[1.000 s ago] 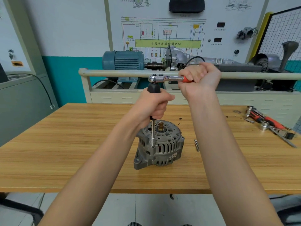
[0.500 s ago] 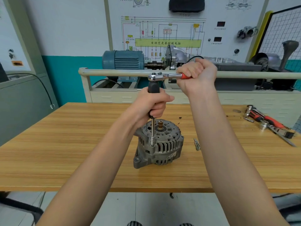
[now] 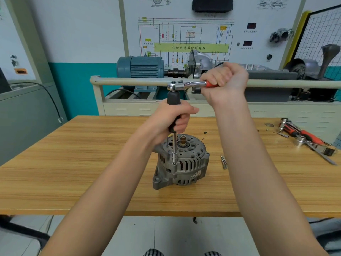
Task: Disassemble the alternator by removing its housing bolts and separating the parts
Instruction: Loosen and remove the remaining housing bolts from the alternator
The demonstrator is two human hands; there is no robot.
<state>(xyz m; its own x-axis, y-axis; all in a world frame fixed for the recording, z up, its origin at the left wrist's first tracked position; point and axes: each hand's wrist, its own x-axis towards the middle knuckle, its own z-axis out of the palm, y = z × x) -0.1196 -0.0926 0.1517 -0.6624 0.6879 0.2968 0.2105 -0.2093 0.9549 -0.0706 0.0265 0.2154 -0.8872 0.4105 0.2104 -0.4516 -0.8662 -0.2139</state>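
A grey alternator (image 3: 186, 165) stands on the wooden table (image 3: 73, 163), shaft end up. A long driver with a black handle (image 3: 173, 100) and a thin steel shaft (image 3: 174, 145) stands upright, its socket tip set on a housing bolt at the alternator's near rim. My left hand (image 3: 173, 117) grips the black handle. A chrome ratchet (image 3: 184, 85) with a red handle sits across the driver's top, and my right hand (image 3: 225, 80) grips that red handle, fist closed.
Loose bolts (image 3: 223, 161) lie on the table just right of the alternator. At the table's right end lie a red-handled tool (image 3: 302, 133), a socket (image 3: 299, 141) and other tools. Behind the table stands a trainer bench with a rail (image 3: 129, 82) and a blue motor (image 3: 140, 66).
My right hand has swung the ratchet handle a little away from me and upward. My left hand stays on the driver, and the alternator has not moved.
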